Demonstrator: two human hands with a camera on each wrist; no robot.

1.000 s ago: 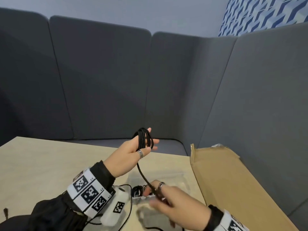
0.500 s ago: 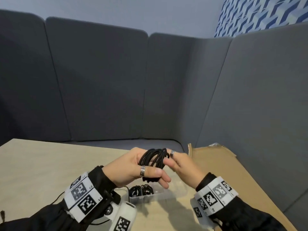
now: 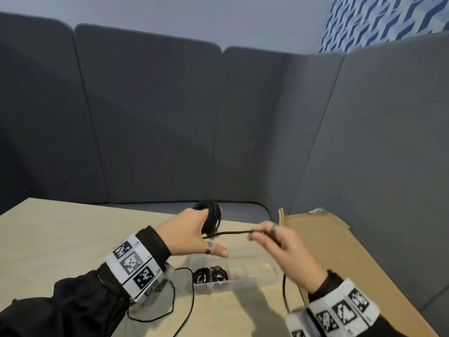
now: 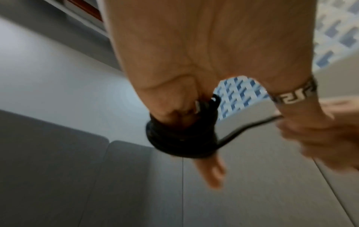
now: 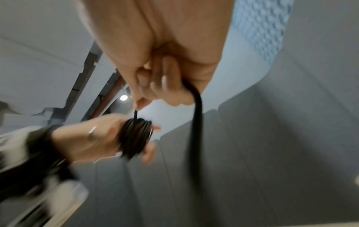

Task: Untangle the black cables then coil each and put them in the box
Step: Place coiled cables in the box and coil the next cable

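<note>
Winding around the extended fingers of the left hand (image 3: 192, 233), a black cable (image 3: 211, 218) forms a thick coil raised above the table (image 3: 60, 239), with one strand running level across to the right hand (image 3: 289, 249), whose thumb and fingertips pinch it while the rest of the strand drops below the wrist toward the tabletop; the left wrist view shows the coil banded about straight fingers, thumb held clear, and the right wrist view shows curled fingers closed on the strand, so the two hands stand a little apart, joined only by the cable; beneath them a clear plastic box (image 3: 243, 276) sits on the table with two coiled cables (image 3: 211, 274) already in its left end, a flattened cardboard sheet (image 3: 335, 254) lies to the right, a thin black wire (image 3: 184, 297) trails across the wood, and grey upholstered panels (image 3: 150, 117) close off the background
</note>
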